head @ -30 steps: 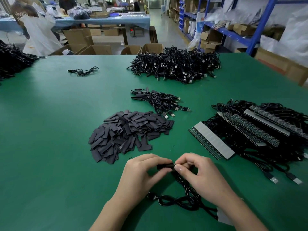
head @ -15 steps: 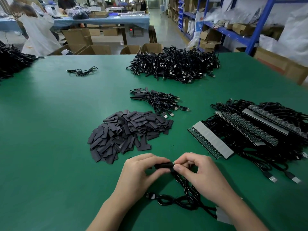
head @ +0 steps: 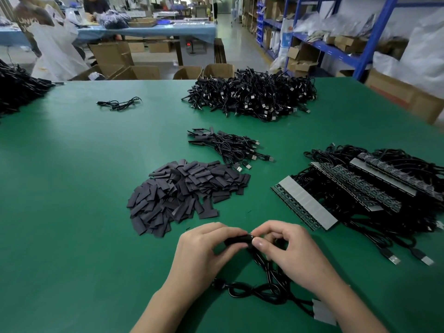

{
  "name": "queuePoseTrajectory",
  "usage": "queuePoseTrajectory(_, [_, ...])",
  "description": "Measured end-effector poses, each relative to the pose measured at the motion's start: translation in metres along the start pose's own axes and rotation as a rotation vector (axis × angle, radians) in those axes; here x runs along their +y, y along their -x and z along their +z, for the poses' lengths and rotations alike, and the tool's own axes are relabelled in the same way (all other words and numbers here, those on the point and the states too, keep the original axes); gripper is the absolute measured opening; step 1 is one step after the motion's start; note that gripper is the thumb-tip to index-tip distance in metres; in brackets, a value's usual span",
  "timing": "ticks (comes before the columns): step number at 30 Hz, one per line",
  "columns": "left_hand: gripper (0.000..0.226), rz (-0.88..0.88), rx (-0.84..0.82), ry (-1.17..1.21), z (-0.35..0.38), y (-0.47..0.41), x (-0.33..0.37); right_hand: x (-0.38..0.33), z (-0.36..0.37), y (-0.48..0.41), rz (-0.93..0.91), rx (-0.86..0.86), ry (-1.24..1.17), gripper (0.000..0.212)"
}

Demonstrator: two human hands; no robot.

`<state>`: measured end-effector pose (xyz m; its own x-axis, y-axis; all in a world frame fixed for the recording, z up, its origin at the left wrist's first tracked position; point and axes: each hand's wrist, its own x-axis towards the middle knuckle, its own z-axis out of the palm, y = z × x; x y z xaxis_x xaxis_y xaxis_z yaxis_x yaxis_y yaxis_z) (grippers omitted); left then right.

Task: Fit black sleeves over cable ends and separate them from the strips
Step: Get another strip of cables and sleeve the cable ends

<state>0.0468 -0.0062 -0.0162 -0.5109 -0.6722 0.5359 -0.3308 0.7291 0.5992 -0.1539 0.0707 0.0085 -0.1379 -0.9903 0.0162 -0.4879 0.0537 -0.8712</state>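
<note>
You sit at a big green table (head: 72, 188). Behind it are brown boxes (head: 141, 72) and a blue table (head: 149, 32). Blue shelves (head: 375, 37) stand to its right.

Green table (head: 72, 212), cardboard boxes (head: 110, 54), blue shelving (head: 377, 32), blue-covered bench behind (head: 149, 32)

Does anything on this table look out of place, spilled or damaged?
Only one thing: a stray cable lies alone at the far left of the green table, apart from the large cable heap and the small sleeved bundle. Nothing looks spilled or damaged. The left hand pinches a black sleeve, the right hand the cable end.
</note>
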Motion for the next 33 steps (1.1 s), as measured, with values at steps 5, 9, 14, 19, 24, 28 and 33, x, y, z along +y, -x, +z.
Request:
queuePoseTrajectory(5, [0.025,-0.120,0.051,0.048,-0.0024,-0.0001,0.0028,0.0007,0.0009,0.0017,-0.133,0.116,0.082,0.015])
queuePoseTrajectory(9, [0.018,-0.141,0.055,0.041,-0.0019,0.0007,0.0014,0.0037,0.0065,0.0023,-0.177,0.171,0.132,0.015])
queuePoseTrajectory(14, [0.018,-0.126,0.044,0.083,-0.0031,-0.0004,0.0022,0.0021,0.0073,0.0029,-0.224,0.215,0.147,0.018])
queuePoseTrajectory(19, [0.017,-0.110,0.059,0.123,-0.0023,-0.0013,0.0045,0.0000,0.0073,0.0029,-0.240,0.233,0.168,0.020])
queuePoseTrajectory(24, [0.017,-0.081,0.087,0.123,0.0006,-0.0015,0.0045,-0.0007,0.0070,0.0032,-0.229,0.234,0.150,0.019])
queuePoseTrajectory(28, [0.020,0.000,0.106,0.071,0.0014,-0.0016,0.0039,-0.0018,0.0077,0.0029,-0.208,0.236,0.139,0.023])
queuePoseTrajectory(33, [0.020,0.117,0.147,-0.068,0.0020,-0.0021,0.0006,-0.0045,0.0084,0.0038,-0.095,0.204,0.001,0.016])
